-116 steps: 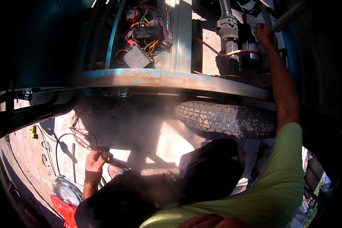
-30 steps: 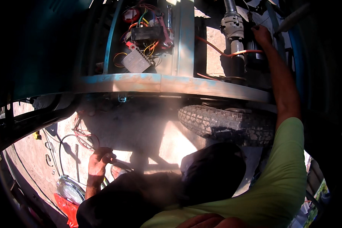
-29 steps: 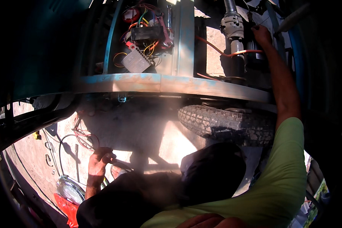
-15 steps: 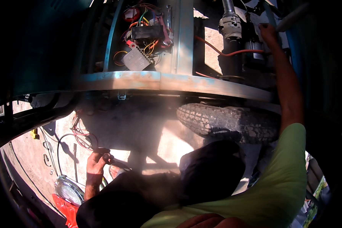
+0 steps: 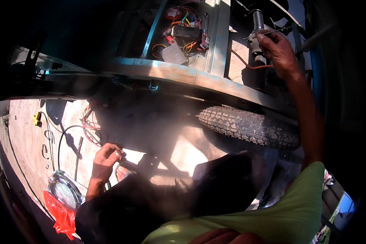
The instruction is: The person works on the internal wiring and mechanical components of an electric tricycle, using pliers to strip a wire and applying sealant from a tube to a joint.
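Across the upper part of the view runs a worn blue metal frame [image 5: 166, 70], its scuffed beam bending over pale ground [image 5: 183, 152] streaked with shadow. Below the beam's right end sits a knobbly, dirt-caked tyre [image 5: 248, 126]. A yellow-green sleeve [image 5: 268, 203] fills the lower right, and from it a bare forearm reaches up past the tyre. Inside the frame, at upper right, stands a grey metal column [image 5: 257, 20], with an orange cable [image 5: 254, 66] crossing lower down. At lower left lie a chrome-rimmed round fixture [image 5: 64, 191] and, touching it, a red plastic bag [image 5: 61, 213]. The right hand [image 5: 267, 41] is raised in front of the column, thumb and fingers pinched together. The left hand [image 5: 110, 156] is held low over the ground, near loose reddish wires [image 5: 91, 130], its fingers bent; whether they grip anything cannot be told. In the frame's bay, a grey finned box [image 5: 173, 55] lies below a black box [image 5: 186, 31] among coloured wires. Slimmest of all is a thin wire [image 5: 286, 28], caught in the right hand's pinch and sticking out to either side.
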`<move>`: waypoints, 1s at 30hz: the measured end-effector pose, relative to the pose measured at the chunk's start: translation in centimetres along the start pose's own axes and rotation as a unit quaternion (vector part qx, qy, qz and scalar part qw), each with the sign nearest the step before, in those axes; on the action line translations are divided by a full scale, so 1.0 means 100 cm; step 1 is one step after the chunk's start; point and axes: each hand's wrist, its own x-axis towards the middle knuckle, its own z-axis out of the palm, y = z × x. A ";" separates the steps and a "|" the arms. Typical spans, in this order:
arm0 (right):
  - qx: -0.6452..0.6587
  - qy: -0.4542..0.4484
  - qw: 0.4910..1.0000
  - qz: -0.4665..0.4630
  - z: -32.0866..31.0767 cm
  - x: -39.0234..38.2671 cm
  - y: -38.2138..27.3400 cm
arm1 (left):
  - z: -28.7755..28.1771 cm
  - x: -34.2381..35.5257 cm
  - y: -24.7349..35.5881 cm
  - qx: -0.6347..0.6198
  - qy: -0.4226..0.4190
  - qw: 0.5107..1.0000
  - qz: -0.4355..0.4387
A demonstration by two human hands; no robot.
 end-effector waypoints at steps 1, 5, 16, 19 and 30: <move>0.027 -0.014 1.000 0.005 0.007 -0.014 -0.014 | -0.001 0.003 0.001 -0.004 -0.012 1.000 0.003; 0.115 -0.080 0.990 0.004 0.052 -0.056 -0.054 | -0.005 0.006 0.002 -0.005 -0.023 1.000 0.020; 0.155 -0.193 0.969 -0.013 0.144 -0.126 -0.106 | -0.014 -0.001 0.004 -0.038 -0.047 0.997 0.052; 0.180 -0.215 0.960 -0.026 0.157 -0.130 -0.105 | -0.016 -0.008 0.010 -0.037 -0.043 0.997 0.057; 0.210 -0.225 0.949 -0.073 0.174 -0.142 -0.101 | -0.016 -0.016 0.010 -0.043 -0.043 0.997 0.052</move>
